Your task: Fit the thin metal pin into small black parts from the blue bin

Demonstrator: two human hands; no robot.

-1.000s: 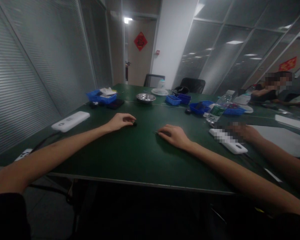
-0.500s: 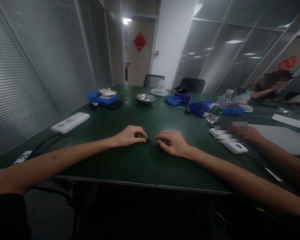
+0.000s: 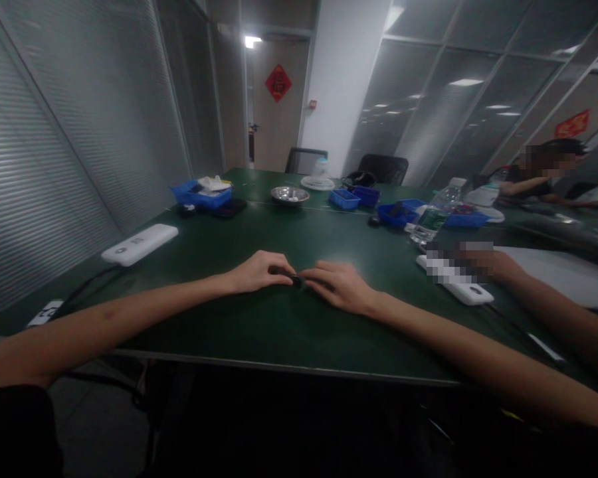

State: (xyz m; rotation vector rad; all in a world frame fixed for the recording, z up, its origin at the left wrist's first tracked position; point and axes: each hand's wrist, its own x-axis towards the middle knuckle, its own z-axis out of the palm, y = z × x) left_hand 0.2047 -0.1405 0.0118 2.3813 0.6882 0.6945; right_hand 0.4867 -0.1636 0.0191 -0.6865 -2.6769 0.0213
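My left hand (image 3: pixel 260 271) is closed in a pinch, thumb and forefinger on a small black piece (image 3: pixel 296 280) just above the green table (image 3: pixel 219 312). The piece is blurred, so its kind cannot be told. From the right, my right hand (image 3: pixel 343 285) meets it with fingers bent and fingertips pressed close to its end. What those fingertips grip is too small and smeared to make out. Both forearms reach in from the lower corners, and the hands nearly touch each other.
White power banks (image 3: pixel 142 244) lie on both sides, cables attached. Another person's hand (image 3: pixel 501 269) is by the right one. Further back are a metal bowl (image 3: pixel 279 196), blue trays (image 3: pixel 345 199), a blue basket (image 3: pixel 214 199) with items, and a plastic bottle (image 3: pixel 431 222).
My right hand has moved slightly left, up against the small black piece. The thin shaft and green band seen between the hands before no longer show. My left hand has stayed in place.
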